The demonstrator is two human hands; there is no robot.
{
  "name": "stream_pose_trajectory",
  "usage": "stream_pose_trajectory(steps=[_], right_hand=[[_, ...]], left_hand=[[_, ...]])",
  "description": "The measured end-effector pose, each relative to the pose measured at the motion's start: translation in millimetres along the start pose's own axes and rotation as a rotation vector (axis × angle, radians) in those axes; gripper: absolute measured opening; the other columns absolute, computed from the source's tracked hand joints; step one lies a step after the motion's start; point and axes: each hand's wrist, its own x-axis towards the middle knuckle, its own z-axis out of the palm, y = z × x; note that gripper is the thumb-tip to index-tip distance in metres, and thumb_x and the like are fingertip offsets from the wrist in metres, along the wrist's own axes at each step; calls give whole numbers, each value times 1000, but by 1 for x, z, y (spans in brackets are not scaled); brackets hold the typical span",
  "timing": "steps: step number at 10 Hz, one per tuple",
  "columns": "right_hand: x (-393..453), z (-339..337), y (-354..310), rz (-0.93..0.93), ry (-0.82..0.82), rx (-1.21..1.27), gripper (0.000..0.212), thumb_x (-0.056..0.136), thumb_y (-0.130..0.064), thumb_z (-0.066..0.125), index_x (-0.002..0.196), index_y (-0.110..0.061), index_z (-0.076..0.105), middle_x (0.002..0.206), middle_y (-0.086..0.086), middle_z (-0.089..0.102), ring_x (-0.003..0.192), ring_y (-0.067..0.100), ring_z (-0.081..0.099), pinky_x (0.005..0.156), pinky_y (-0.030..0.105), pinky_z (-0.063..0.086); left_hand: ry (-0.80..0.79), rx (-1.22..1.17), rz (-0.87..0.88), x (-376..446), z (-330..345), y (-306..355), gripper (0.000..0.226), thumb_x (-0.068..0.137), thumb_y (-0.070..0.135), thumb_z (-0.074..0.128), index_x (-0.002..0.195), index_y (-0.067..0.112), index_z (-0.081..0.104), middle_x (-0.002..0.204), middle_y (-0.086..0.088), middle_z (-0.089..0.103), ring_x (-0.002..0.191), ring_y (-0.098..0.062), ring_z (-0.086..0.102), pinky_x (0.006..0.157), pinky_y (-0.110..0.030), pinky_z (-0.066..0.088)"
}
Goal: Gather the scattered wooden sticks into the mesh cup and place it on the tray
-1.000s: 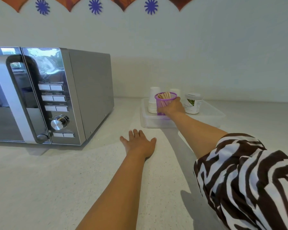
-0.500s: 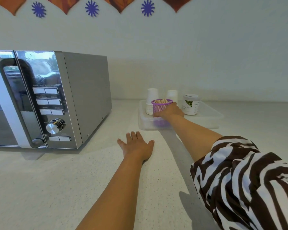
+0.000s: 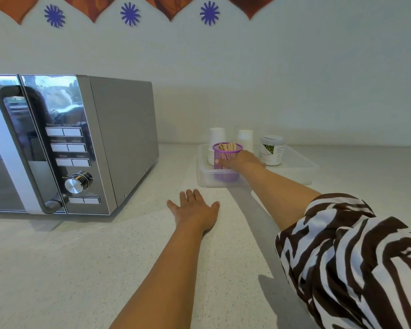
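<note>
Mesh cup [image 3: 226,160], purple and holding wooden sticks [image 3: 227,146], stands inside the clear tray [image 3: 301,170] at its front left corner. Right hand [image 3: 241,160] is wrapped around the cup's side. Left hand [image 3: 196,210] lies flat, fingers spread, on the table [image 3: 81,264], holding nothing.

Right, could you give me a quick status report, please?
Right hand wrapped around mesh cup, sticks inside. Cup down inside tray. Left hand flat on counter, empty. Nothing blocking.
</note>
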Motion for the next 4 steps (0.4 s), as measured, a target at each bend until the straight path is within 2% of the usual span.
stream_pose_trajectory(steps=[1,2,3,4], right_hand=[[4,-2,6,-39,-51,45,87,70,-73,58,138,-22,42,140,9,50,131,33,44,112,54,30],[11,-8,17,-108,-45,204,74,71,-64,65,125,-15,54,126,9,61,108,25,58,93,34,48],[12,-20,27,-123,58,313,81,74,-62,64,128,-5,49,129,13,59,109,28,58,86,35,46],[10,-28,32,-165,107,350,87,77,-59,63,140,-6,36,142,12,47,127,30,48,96,37,42]], left_hand=[[0,-1,-1,0,0,0,77,92,63,16,151,16,0,160,-7,-4,148,-27,-6,115,-58,-5],[5,-6,-5,2,0,-1,77,92,63,16,151,15,0,161,-7,-3,148,-27,-5,114,-58,-5],[6,-28,-9,0,0,0,77,92,62,17,152,15,2,161,-7,-1,148,-27,-4,114,-58,-5],[41,-42,-10,1,2,3,77,91,63,20,151,17,5,161,-6,3,148,-27,0,114,-59,-3]])
